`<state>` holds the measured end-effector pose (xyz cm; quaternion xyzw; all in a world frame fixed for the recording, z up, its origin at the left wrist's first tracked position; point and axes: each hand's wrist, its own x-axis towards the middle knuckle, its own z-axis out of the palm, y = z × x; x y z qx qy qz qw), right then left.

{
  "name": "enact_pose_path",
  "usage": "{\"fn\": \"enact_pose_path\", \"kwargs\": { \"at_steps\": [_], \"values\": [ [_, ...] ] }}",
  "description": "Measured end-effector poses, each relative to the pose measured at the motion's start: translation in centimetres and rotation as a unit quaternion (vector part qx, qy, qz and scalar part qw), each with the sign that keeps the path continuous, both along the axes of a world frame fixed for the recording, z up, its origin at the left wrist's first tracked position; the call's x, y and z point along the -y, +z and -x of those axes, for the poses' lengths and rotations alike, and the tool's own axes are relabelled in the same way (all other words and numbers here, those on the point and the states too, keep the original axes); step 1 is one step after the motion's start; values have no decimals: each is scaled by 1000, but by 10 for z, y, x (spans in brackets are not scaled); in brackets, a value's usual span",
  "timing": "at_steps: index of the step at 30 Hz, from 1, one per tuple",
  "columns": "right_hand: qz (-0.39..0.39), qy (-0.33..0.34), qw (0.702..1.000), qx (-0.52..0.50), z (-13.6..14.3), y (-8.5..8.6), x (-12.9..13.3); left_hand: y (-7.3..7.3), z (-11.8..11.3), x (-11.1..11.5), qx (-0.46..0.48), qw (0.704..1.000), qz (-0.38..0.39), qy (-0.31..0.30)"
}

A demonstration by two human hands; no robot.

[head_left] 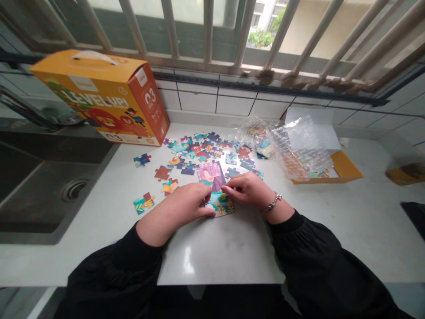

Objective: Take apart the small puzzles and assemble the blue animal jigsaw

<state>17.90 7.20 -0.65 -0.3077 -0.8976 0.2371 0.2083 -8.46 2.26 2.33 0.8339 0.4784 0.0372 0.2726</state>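
Observation:
A partly joined puzzle [217, 201] with purple, teal and orange parts lies on the white counter between my hands. My left hand [191, 201] rests at its left edge, thumb and fingers apart around that side. At the puzzle's right side, my right hand [245, 189] has thumb and forefinger pinched together over the edge; whatever is between the fingertips is too small to make out. Loose pieces lie beyond the hands, among them a brown piece [162, 173] and a dark blue piece [142, 160]. A green and yellow piece [144, 204] is beside my left forearm.
An orange puzzle box [99, 99] stands at the back left, near a dark sink [56, 186]. Clear plastic wrap [295, 144] lies over an open yellow and white box [347, 167] at the right. Window bars rise behind the counter [219, 252].

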Motion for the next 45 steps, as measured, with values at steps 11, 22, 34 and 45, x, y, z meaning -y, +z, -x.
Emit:
{"fn": "enact_pose_path", "kwargs": {
  "at_steps": [11,22,34,45],
  "values": [
    [-65,-77,995,1,2,0,-2,-10,1,2,51,995,-56,-70],
    [-75,-137,986,48,-1,-10,-6,-6,-2,4,38,991,-108,-62],
    [-77,-298,945,114,-4,-10,-5,-13,2,-1,-8,994,-110,-9],
    [-81,-272,955,87,-5,-9,-7,-9,7,-4,48,988,-148,-10]
  ]
}}
